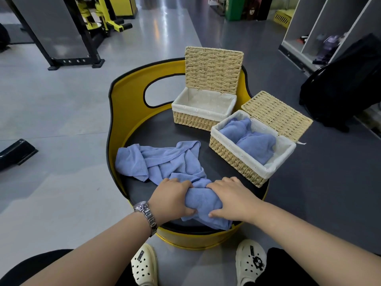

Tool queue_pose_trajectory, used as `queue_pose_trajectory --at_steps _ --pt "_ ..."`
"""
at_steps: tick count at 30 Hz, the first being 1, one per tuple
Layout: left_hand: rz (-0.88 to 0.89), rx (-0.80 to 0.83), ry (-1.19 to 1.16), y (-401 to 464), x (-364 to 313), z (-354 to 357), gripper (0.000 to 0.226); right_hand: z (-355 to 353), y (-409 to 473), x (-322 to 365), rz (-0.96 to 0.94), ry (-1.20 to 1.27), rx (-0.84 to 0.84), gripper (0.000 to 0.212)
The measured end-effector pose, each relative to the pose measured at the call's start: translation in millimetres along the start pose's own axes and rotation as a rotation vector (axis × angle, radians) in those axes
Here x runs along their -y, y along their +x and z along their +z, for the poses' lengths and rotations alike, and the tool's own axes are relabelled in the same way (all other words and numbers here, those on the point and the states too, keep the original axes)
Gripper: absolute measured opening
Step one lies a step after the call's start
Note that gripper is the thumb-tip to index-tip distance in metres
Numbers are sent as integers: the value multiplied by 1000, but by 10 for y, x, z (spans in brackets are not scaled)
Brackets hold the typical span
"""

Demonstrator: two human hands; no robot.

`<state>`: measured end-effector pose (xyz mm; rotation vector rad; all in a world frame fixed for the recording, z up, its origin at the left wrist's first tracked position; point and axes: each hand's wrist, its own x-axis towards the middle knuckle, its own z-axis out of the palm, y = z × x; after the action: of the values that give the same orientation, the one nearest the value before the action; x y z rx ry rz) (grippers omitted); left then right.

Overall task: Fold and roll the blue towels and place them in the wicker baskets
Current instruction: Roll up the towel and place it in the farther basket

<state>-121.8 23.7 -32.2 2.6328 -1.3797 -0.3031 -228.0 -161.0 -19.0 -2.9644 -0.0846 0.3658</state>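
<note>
Left hand (172, 200): fingers curled over the far edge of a rolled blue towel (203, 203), thumb tucked under its near side, so the hand grips the roll's left end. A metal wristwatch (146, 215) sits on that wrist.

Right hand (231, 198): fingers bent over the top of the same roll, thumb along the near side, gripping the right end. The two hands lie close together, with the roll showing between them.

Rolled blue towel: lies at the near edge of the dark round surface (165, 131); a loose corner hangs over the yellow rim (123, 96) toward the person.

Loose towels (158, 159): crumpled blue cloth just beyond the hands, spread toward the left side of the surface, touching or continuous with the roll; I cannot tell which.

Near basket (235, 159): wicker, white cloth lining, lid tilted open behind it, on the right of the surface. Blue towels (249, 139) lie bundled inside.

Far basket (195, 119): same make, lid upright, just behind and to the left of the near basket. Only the lining shows inside.

Surroundings: grey floor; yellow and black gym equipment (99, 15) at far left; a black bag (346, 83) at right, beside white shelving (321, 17). Two cream clogs (144, 265) show at the bottom edge.
</note>
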Motion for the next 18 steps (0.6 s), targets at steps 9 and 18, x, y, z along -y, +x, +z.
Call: queue_pose_trajectory --at_steps 9,18 --pt "11 -81 -77 7 -38 -134 49 -123 10 -22 -8 26 -50 25" --pt "29 -248 -114 143 -82 -362 44 -446 16 -106 50 0 -272 31"
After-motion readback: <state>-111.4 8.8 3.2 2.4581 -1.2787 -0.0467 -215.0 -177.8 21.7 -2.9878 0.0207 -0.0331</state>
